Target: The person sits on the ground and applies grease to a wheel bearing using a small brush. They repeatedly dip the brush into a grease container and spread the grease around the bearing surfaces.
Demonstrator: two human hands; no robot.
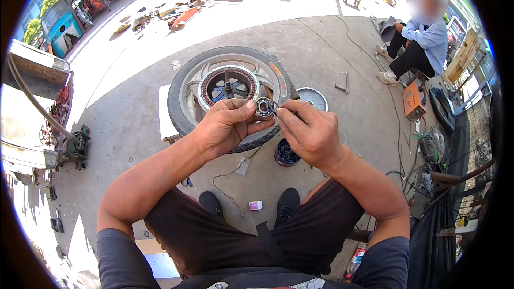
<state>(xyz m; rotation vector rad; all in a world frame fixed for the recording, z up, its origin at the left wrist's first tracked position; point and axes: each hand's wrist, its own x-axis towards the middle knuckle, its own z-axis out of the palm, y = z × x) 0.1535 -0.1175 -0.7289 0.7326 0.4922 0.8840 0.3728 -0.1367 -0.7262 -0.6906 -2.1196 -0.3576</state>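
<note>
Between the thumb and fingers of my left hand [227, 123] is a ball bearing [264, 107], its ring of balls facing up. My right hand [313, 128] is pinched at the bearing's right edge, around a small dark piece too small to make out. Both hands are over the near rim of a wheel [184, 88] with a black tyre, which lies flat with its hub open. A threaded shaft [228, 83] stands up in the hub. Below my right hand stands a tin [286, 152] of dark grease. Partly behind that hand lies a round metal cover [315, 97].
A T-shaped wrench [342, 83] lies on the concrete to the right. Near my shoes is a small pink box [255, 205]. Cables [396, 112] run along the right side, past an orange box [413, 100]. A seated person [423, 48] is at the far right. A machine [77, 147] stands left.
</note>
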